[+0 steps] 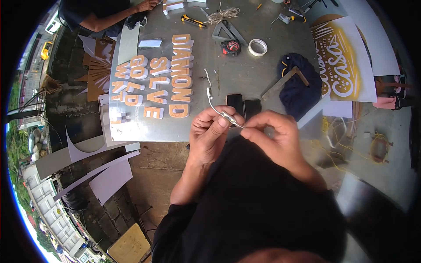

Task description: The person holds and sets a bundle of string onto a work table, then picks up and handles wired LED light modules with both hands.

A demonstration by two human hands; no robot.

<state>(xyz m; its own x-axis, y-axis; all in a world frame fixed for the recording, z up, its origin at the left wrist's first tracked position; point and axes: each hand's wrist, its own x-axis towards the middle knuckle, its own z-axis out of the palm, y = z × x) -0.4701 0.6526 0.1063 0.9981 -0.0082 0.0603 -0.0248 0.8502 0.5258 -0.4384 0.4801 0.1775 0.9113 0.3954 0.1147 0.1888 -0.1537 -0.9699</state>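
My left hand (208, 133) is closed, pinching a small shiny piece (228, 116) between thumb and fingers. From that piece a thin white wire (212, 105) curves up over the table toward the back. My right hand (274, 136) is closed too; its thumb and fingertip pinch the short end of the wire on the near side of the piece. Both hands are held close together over the table's front edge. Just beyond them lie two dark phones (252, 107), partly hidden by my fingers.
Cut-out letters (181, 76) stand in rows on the metal table (210, 57). Around them lie a tape measure (230, 47), a tape roll (258, 47), a metal square (287, 82), a dark cap (298, 96) and a yellow cutter (193, 21). Another person's arm (114, 18) reaches in back left.
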